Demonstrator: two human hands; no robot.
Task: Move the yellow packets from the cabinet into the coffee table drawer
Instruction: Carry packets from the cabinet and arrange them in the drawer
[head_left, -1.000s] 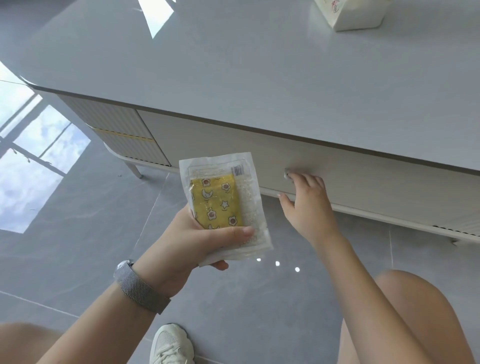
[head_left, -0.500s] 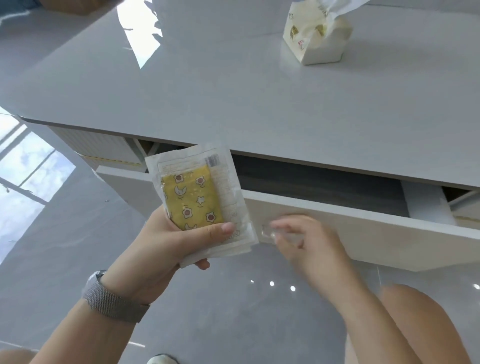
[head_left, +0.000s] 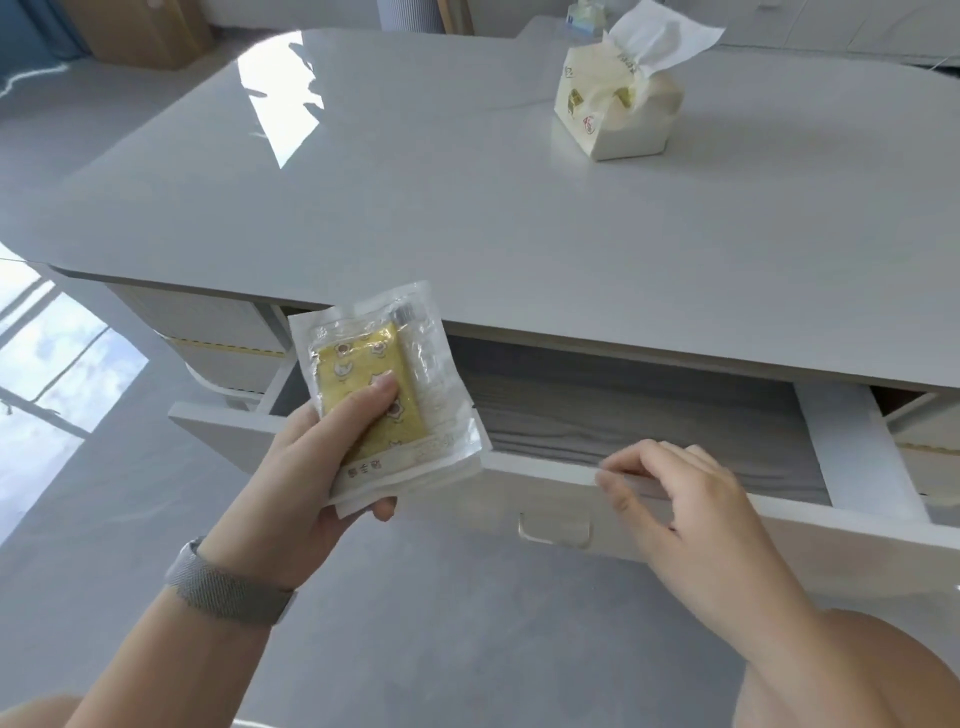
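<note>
Coffee table (head_left: 467, 218): a glossy pale grey top with rounded ends; it reflects a bright window patch near its far left part.
Drawer (head_left: 779, 540): pulled out from under the table top, white front and sides, grey wood-grain bottom visible inside. A small recessed handle (head_left: 555, 530) sits in the front panel.
Tissue pack (head_left: 615, 111): stands on the far right part of the table top, cream wrapper with small printed marks too blurred to read; a white tissue sticks up from its top.
Left hand (head_left: 311, 467): holds the yellow packet, thumb pressed on its front and fingers behind it. A grey mesh watch band (head_left: 226, 592) is around the wrist.
Right hand (head_left: 675, 493): fingers bent and loose, resting on the top edge of the drawer front; they grip nothing.
Yellow packet (head_left: 384, 384): a clear plastic pouch with white borders and a yellow pad with small cartoon prints inside. It is held tilted above the left end of the open drawer. Small print runs along the right and lower borders, too small to read.
</note>
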